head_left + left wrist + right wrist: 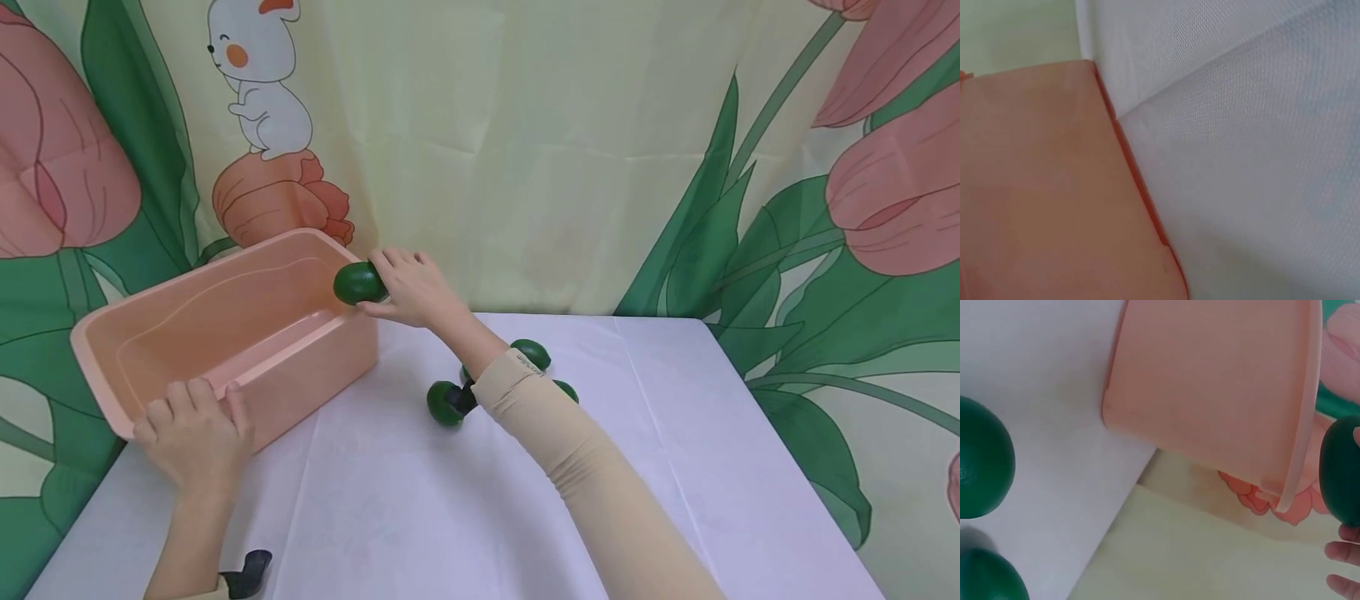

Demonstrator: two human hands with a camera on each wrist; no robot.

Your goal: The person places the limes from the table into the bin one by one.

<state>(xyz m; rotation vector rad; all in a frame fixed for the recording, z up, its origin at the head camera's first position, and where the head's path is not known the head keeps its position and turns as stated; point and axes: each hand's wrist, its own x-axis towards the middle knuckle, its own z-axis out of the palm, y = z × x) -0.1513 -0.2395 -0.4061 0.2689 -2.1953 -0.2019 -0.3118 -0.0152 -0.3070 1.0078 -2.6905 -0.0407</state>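
1. Dark green avocado (359, 282) up in the air, gripped in the right hand (411, 287), sitting right at the far right corner of the pink tub (300, 367), level with the rim and just about over it.
2. Long axis lying roughly sideways, pointing from the hand toward the inside of the tub. Fingers wrapped over the top and the hand-side end, thumb underneath, so the free end sticks out left over the opening.
3. From the right wrist view: same avocado (1340, 470) just outside the tub's rim (1300, 456), fingertips (1342, 552) peeking in below it. Apart from the rim there, not touching as far as can be told.
4. So the tub's hollow lies left of the grip and below it. Right hand clearly the nearer one to it, already at the edge.
5. Left hand (197, 432) curled over the tub's near rim, at the corner by the near left edge of the table, fingers hooked inside the wall, thumb outside. Looks like it's bracing the tub. Left wrist view shows only tub wall (1041, 187) and white cloth (1254, 181), no fingers.
6. Tub inside looks bare from the head view.
7. Behind the right forearm, mid-table: a little cluster of more avocados (444, 403) on the white tablecloth (675, 467), some partly hidden by the beige sleeve (570, 450). Two of them also in the right wrist view at the left edge (982, 465).
8. Backdrop: cartoon bunny and tulips curtain behind the table's far edge.
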